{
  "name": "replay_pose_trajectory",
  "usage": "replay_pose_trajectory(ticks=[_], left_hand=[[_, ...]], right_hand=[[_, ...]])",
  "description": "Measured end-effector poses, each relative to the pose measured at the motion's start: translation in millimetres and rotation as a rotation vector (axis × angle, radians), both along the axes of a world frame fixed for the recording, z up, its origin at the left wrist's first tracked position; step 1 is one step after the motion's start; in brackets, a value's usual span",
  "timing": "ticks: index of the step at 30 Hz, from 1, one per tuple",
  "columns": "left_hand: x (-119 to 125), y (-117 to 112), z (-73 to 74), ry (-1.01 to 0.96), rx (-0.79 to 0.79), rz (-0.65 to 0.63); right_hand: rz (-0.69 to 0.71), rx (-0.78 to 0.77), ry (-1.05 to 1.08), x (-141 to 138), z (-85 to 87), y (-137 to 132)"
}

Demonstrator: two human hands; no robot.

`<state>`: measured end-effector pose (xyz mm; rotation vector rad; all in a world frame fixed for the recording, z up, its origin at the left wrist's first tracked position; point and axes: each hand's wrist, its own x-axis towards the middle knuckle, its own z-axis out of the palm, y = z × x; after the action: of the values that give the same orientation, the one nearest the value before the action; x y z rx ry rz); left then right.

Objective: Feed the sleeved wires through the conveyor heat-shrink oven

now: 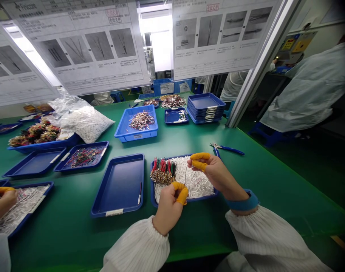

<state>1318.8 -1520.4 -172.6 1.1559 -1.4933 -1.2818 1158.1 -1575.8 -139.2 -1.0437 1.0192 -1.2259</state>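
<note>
Head view, bench inventory.

Item 1: green workbench (pixel 70 241), running the full width of the view, with printed instruction sheets (pixel 90 45) hanging over its far side.

Item 2: blue stacked trays (pixel 205 108), far right of the bench.

Item 3: blue tray (pixel 136 136), mid-bench, holding a loose heap of copper-tipped wires (pixel 141 120).

Item 4: clear plastic bag (pixel 84 121), filled with small white pieces.

Item 5: shallow blue tray (pixel 117 185), just left of the hands, with one red-and-black lead (pixel 140 193) lying inside.

Item 6: blue front tray (pixel 152 181), directly under the hands. Contents: a bundle of red, green and black wires (pixel 163 172) with gold terminals, resting on a bed of white sleeves (pixel 195 185).

Item 7: blue-handled pliers (pixel 227 149), lying on the bench just beyond the right hand.

Item 8: left hand (pixel 169 209), yellow finger cots on two fingers, clenched in a pinch on a thin dark wire (pixel 185 177). The wire rises above the front tray between the hands.

Item 9: right hand (pixel 214 173), yellow-cotted fingertips (pixel 200 156) pressed together beside the wire's upper end, grip on it impossible to confirm. Blue wrist strap (pixel 243 202) fitted.

Item 10: co-worker's hand (pixel 2 202), far left, over a separate tray.
</note>
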Motion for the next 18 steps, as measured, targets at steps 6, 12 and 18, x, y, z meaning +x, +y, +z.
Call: replay_pose_trajectory(ticks=[6, 12, 18], left_hand=[[0.4, -3.0, -0.3, 0.15, 0.107, 0.017], [0.8, -5.4, 1.2, 0.207, 0.187, 0.021], [0.4, -5.0, 5.0, 0.2, 0.212, 0.0]], right_hand=[[0.051, 0.016, 0.001, 0.2, 1.9, 1.5], [0.013, 0.042, -0.072, 2.1, 3.0, 1.8], [-0.031, 0.018, -0.061, 1.3, 2.5, 1.9]])
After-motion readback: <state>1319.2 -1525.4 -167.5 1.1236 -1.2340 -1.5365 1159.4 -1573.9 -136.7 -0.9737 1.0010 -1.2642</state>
